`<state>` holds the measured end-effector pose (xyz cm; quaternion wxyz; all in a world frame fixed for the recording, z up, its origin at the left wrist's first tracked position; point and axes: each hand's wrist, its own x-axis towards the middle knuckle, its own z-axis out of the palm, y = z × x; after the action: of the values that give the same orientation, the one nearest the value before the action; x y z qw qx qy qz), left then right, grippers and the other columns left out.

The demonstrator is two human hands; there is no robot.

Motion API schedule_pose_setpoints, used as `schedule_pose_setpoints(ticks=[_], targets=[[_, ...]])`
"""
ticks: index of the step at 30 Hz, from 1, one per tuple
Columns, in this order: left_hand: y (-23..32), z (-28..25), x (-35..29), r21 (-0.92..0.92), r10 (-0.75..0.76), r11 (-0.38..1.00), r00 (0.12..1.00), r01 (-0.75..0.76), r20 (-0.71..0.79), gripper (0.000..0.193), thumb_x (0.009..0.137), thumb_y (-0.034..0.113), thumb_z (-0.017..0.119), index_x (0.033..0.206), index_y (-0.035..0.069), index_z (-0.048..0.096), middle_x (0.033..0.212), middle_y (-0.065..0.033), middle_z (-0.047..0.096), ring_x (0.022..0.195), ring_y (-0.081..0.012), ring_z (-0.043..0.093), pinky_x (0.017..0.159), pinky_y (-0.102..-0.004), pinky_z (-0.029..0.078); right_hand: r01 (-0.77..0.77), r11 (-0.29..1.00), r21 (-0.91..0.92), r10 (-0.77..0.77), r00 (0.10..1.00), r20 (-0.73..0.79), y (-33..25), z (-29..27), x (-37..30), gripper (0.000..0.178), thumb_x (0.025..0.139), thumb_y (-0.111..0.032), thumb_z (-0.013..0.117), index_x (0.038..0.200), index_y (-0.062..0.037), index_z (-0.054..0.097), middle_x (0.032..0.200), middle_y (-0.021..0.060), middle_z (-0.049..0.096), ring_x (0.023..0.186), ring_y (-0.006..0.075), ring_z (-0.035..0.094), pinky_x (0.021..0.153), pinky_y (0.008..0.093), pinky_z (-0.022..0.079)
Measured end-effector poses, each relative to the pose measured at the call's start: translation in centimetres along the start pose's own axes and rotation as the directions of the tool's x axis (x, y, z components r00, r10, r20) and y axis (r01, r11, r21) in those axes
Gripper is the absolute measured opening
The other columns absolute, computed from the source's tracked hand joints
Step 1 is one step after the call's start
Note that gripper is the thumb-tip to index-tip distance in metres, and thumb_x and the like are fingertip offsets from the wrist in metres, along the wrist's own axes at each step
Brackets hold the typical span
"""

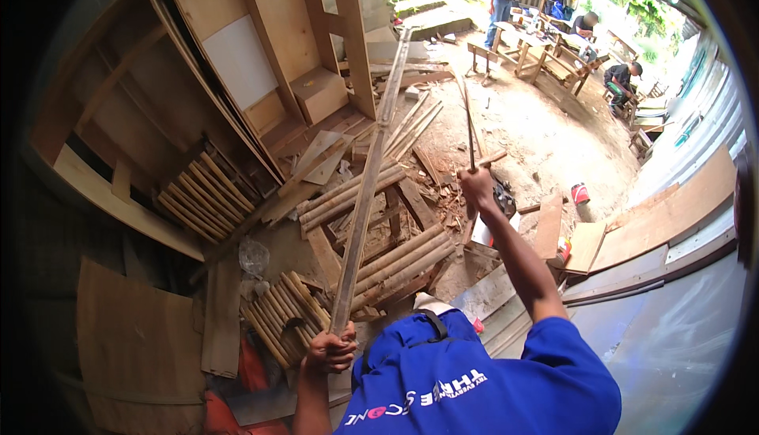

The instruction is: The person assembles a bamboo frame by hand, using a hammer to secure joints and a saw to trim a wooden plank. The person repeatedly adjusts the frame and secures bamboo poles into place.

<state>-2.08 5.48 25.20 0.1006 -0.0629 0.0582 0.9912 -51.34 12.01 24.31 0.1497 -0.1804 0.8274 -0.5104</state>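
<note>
My left hand [332, 350] is closed around the lower end of a long, narrow wooden strip [365, 207], which slants up and away toward the far middle. Farther out on the right, my right hand [477, 188], arm stretched forward, grips a thin, dark, slightly curved stick [468, 111]. That stick points away from me; whether it is wood or metal I cannot tell. Beneath the wooden strip stand slatted wooden stools or frames [403, 265], and another slatted piece [286, 316] lies close to my left hand.
A tall wooden cabinet [273, 48] and an open panel frame [111, 95] stand at left. Scrap boards litter the ground. A red can [580, 194] and leaning boards [664, 214] are at right, along a metal sheet wall. Several people are around benches [545, 56] far off.
</note>
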Motion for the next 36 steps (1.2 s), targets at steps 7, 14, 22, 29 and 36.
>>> schedule_pose_setpoints(ticks=[7, 14, 22, 29, 36], targets=[[0.7, -1.2, 7.6, 0.654, 0.491, 0.734, 0.81, -0.185, -0.322, 0.011, 0.086, 0.008, 0.049, 0.096, 0.01, 0.045, 0.059, 0.0041, 0.036, 0.04, -0.0062, 0.031, 0.035, -0.0248, 0.028, -0.176, 0.791, 0.585, -0.089, 0.914, 0.395, -2.6, 5.4, -10.3, 0.034, 0.085, -0.034, 0.077, 0.084, -0.0049, 0.06, 0.08, 0.0102, 0.069, 0.061, 0.0136, 0.063, 0.051, 0.0242, 0.049], [-1.6, -3.7, 15.7, 0.992, 0.926, -0.043, 0.379, 0.122, -0.006, 0.015, 0.091, 0.019, 0.053, 0.096, 0.005, 0.053, 0.067, -0.0058, 0.05, 0.058, -0.0186, 0.053, 0.058, -0.0333, 0.046, -0.037, 0.759, 0.65, -0.303, 0.864, 0.402, -9.4, 9.2, -11.0, 0.041, 0.08, -0.027, 0.083, 0.1, 0.0011, 0.062, 0.084, 0.0093, 0.068, 0.067, 0.0121, 0.065, 0.056, 0.0281, 0.053], [0.1, -5.5, 23.9, 0.939, 0.982, -0.183, 0.09, 0.291, 0.164, 0.02, 0.098, 0.025, 0.055, 0.097, 0.006, 0.05, 0.065, -0.014, 0.054, 0.059, -0.0309, 0.06, 0.054, -0.0401, 0.044, -0.131, 0.732, 0.669, -0.377, 0.739, 0.558, -10.6, 7.6, -5.2, 0.013, 0.089, -0.004, 0.068, 0.095, 0.0023, 0.057, 0.105, 0.0197, 0.071, 0.095, 0.0236, 0.071, 0.079, 0.0324, 0.059], [2.7, -7.1, 35.7, 0.962, 0.969, -0.248, 0.038, 0.115, 0.245, 0.024, 0.091, 0.022, 0.069, 0.094, 0.005, 0.053, 0.072, -0.0108, 0.054, 0.06, -0.0238, 0.055, 0.055, -0.0376, 0.042, -0.038, 0.628, 0.777, -0.605, 0.604, 0.519, -8.7, 2.2, 2.7, 0.024, 0.09, -0.011, 0.071, 0.106, -0.0015, 0.055, 0.091, 0.0067, 0.069, 0.08, 0.0138, 0.069, 0.061, 0.0281, 0.057], [14.8, 5.0, 35.1, 0.852, 0.967, -0.22, 0.011, -0.475, 0.255, 0.049, 0.102, 0.037, 0.044, 0.137, 0.004, 0.048, 0.136, -0.0096, 0.054, 0.125, -0.0191, 0.05, 0.103, -0.0365, 0.04, 0.148, 0.726, 0.672, -0.645, 0.486, 0.59, -6.8, -0.6, 8.8, 0.017, 0.089, -0.01, 0.072, 0.101, -0.0034, 0.062, 0.087, 0.0006, 0.064, 0.079, 0.0064, 0.059, 0.069, 0.0238, 0.049]])
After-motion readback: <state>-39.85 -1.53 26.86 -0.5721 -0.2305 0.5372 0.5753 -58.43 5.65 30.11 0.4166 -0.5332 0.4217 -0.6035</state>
